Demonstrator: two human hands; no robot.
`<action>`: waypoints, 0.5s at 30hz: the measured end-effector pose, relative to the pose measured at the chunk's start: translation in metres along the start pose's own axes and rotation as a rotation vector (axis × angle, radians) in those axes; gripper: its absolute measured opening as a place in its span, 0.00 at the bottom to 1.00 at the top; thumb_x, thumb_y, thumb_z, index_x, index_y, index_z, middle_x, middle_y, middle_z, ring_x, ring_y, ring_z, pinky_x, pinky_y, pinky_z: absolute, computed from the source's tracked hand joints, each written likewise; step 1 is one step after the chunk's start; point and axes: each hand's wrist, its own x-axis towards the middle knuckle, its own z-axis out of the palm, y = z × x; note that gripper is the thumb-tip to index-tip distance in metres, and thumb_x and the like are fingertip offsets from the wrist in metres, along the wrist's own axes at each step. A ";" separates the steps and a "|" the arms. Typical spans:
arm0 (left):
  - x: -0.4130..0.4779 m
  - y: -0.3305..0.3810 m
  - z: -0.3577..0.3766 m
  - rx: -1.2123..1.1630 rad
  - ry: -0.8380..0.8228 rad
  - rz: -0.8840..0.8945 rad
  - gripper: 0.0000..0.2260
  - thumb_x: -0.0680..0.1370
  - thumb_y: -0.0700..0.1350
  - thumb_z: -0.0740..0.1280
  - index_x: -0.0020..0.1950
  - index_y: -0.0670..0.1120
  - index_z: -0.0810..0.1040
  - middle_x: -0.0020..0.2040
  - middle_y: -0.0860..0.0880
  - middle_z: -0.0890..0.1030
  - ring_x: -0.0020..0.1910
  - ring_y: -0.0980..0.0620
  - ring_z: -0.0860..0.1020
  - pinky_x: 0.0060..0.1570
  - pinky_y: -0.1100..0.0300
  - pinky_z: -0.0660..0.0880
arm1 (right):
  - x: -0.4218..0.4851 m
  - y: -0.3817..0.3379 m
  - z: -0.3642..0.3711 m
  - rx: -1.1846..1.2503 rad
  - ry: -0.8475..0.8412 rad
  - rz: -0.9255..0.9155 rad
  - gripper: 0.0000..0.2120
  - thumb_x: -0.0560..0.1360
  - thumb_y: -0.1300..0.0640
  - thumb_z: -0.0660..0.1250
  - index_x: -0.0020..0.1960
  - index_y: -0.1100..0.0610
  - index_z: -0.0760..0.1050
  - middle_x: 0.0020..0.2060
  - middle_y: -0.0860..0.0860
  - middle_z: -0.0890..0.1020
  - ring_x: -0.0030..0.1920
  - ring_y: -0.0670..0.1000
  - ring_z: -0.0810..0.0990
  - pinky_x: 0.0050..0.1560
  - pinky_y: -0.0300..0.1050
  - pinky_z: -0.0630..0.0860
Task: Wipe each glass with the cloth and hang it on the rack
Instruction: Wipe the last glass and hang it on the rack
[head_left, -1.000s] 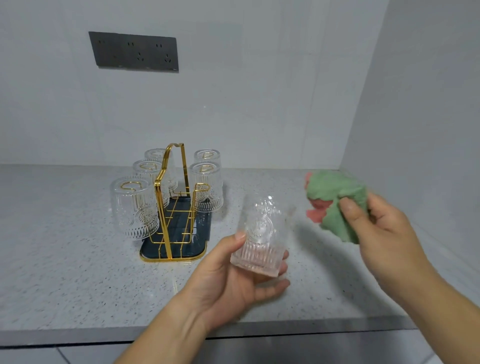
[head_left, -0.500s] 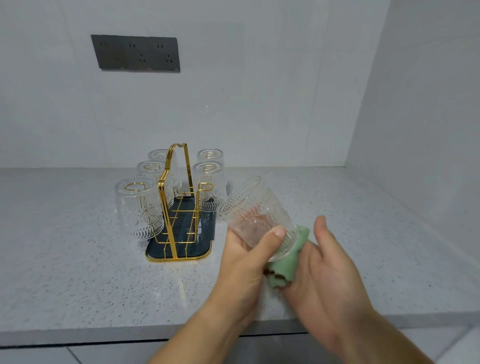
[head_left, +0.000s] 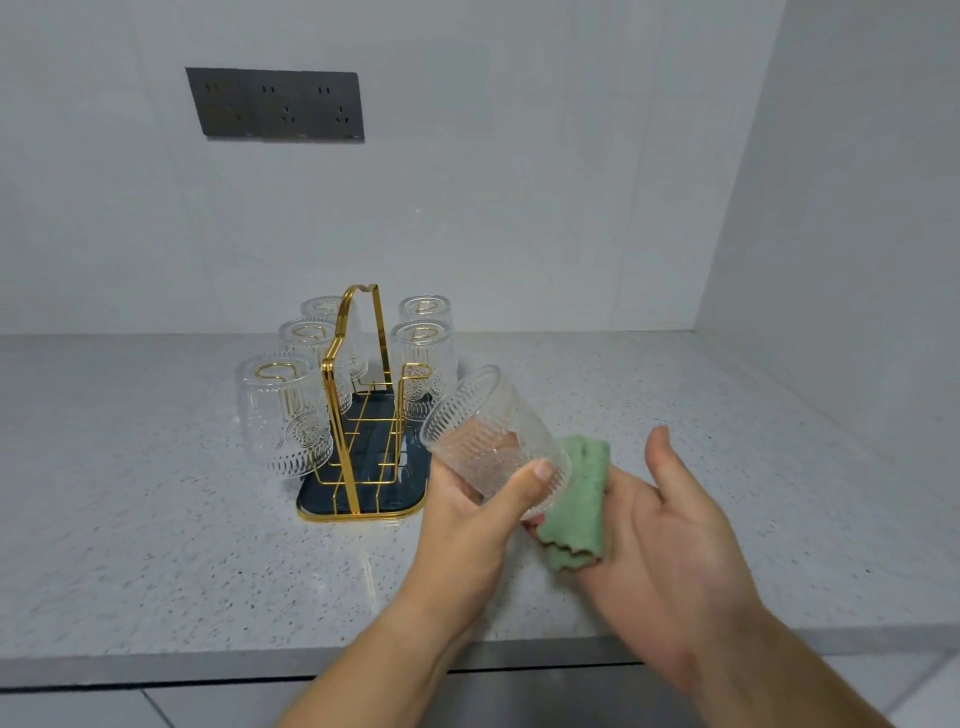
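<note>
Head view: my left hand grips the glass at centre frame, thumb across the near side, other fingers wrapped behind. The glass is tilted, with its mouth toward upper left and its base toward lower right. It's off the countertop, just right of the rack.

My right hand is at lower right. The green cloth lies over its fingers and is pushed against the base end of the glass. The thumb is lifted clear and nothing is pinched, so this hand is released and pressing. The cloth covers most of the fingers, so I can't see how they lie.

Five glasses hang upside down on the rack, three left of the handle and two right. The near right peg looks bare, so this is probably the last glass.

Step in hand, as I judge it, is wiping the base and lower wall.
- Close my right fingers so the cloth wraps the glass instead of only touching it.
- Turn the glass with my left hand so the ribs get wiped all the way round.
- Push a fold of cloth inside the mouth too.
- Hold my left grip firm, because ribbed glass over a stone top is a slip risk.
- Work away from the hung glasses, since the mouth is near the right pair.
- Flip it mouth down only after the wipe, then take it to the bare peg.
</note>
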 end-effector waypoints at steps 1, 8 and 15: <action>-0.003 -0.001 0.001 -0.002 -0.011 -0.004 0.25 0.70 0.41 0.77 0.66 0.43 0.75 0.57 0.44 0.87 0.57 0.49 0.86 0.52 0.61 0.81 | 0.002 -0.003 0.001 -0.050 0.019 -0.017 0.43 0.81 0.31 0.44 0.72 0.66 0.72 0.68 0.65 0.78 0.71 0.62 0.76 0.77 0.61 0.61; -0.017 -0.008 0.014 0.060 -0.094 -0.016 0.32 0.66 0.41 0.80 0.68 0.44 0.72 0.57 0.46 0.87 0.58 0.50 0.86 0.56 0.56 0.82 | 0.014 0.007 0.003 0.032 0.136 -0.022 0.42 0.81 0.31 0.46 0.67 0.65 0.78 0.63 0.66 0.82 0.65 0.63 0.81 0.73 0.58 0.69; -0.009 -0.007 0.007 0.147 -0.019 0.014 0.33 0.64 0.40 0.83 0.64 0.49 0.72 0.57 0.48 0.84 0.57 0.54 0.85 0.54 0.61 0.81 | 0.001 0.019 -0.007 0.062 0.148 0.047 0.40 0.81 0.32 0.48 0.72 0.65 0.74 0.69 0.65 0.77 0.71 0.62 0.76 0.77 0.58 0.63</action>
